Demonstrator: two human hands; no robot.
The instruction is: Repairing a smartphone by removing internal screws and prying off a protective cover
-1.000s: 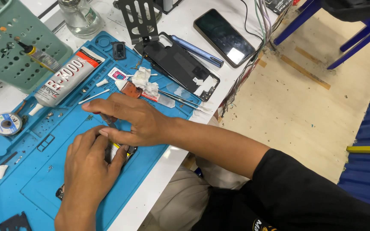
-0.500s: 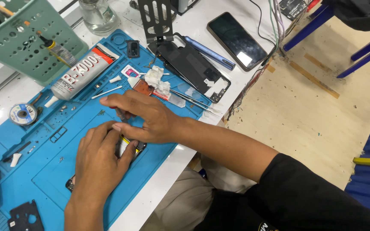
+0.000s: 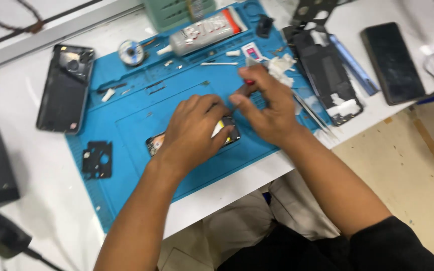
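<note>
Left hand: fingers spread, pressing flat on the opened phone, which lies directly beneath it on the blue mat.
Right hand: fingertips pinched on a thin red-tipped tool, its working end hidden; just beside the left fingertips.
Doing it well: keep the phone pinned flat; work the tool lightly, in short strokes.
Beyond the right hand: wad of white tissue, dark phone frame, tweezers close enough to snag.
Beyond the left hand: glue tube, black back cover, well apart.

Small dark phone part, flat on blue mat
</note>
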